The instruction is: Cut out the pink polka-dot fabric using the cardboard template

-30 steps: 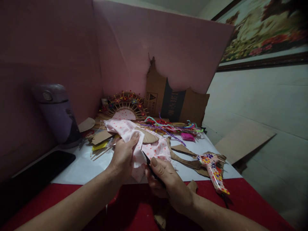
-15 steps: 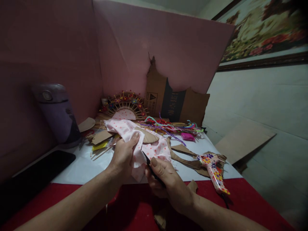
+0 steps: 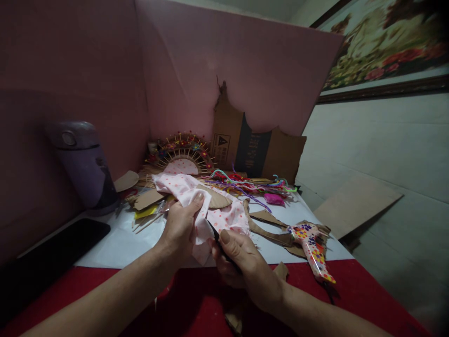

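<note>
Pinched in my left hand (image 3: 180,224) is a white cloth with pink-red dots (image 3: 175,187), its thumb on top near the fold. A tan cardboard piece with a curved edge (image 3: 217,199) lies on the cloth just beyond that thumb. My right hand (image 3: 245,262) is closed around a slim black tool (image 3: 216,234), and its tip meets the cloth's edge between both hands. Fingers hide most of this tool, so I cannot tell its exact kind. Part of the cloth hangs below the left hand, and the rest spreads over the white table covering (image 3: 115,248).
A flower-patterned glue gun (image 3: 312,248) rests on cardboard scraps at right. Behind the cloth are a stick-and-flower fan shape (image 3: 184,152), coloured pipe cleaners (image 3: 242,182) and torn cardboard (image 3: 228,135). A purple bottle (image 3: 84,168) and a black phone (image 3: 70,243) are at left.
</note>
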Demonstrator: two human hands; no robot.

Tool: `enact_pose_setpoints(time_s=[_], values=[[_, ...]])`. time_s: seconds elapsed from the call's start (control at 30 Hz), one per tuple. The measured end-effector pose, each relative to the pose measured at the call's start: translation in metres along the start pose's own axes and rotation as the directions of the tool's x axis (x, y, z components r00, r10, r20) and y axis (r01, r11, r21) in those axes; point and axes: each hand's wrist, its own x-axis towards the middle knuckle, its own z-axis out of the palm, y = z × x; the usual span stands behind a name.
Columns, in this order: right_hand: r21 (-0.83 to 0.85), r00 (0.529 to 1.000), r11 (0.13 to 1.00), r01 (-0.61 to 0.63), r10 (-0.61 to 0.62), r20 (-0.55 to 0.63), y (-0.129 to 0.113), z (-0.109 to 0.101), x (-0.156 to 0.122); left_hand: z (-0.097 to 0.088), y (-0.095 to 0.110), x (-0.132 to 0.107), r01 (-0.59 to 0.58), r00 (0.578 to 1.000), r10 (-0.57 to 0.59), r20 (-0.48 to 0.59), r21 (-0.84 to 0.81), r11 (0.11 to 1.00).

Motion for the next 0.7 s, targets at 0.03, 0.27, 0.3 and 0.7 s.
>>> enact_pose_setpoints(time_s=[0.03,0.27,0.3,0.7], values=[[-0.003,1.0,1.0,0.006,-0.006,0.008,-0.0001,0.0001,-0.0001,0.0002,0.0,-0.0001,-0.001,1.0,0.001,0.003,0.001,1.0],[-0.015,1.0,0.999,0.029,-0.029,0.013,-0.0008,0.0002,-0.0018,0.0011,0.0018,-0.0029,0.002,1.0,-0.002,0.006,0.009,1.0],[-0.016,0.999,0.999,0.032,-0.032,0.016,-0.0008,0.0002,-0.002,0.001,0.0021,-0.003,0.005,1.0,-0.005,0.006,0.009,1.0],[-0.074,0.997,0.995,0.07,-0.068,0.038,-0.0033,-0.0003,-0.0032,0.0004,-0.0006,-0.0024,0.051,0.995,-0.053,0.089,0.022,0.998]])
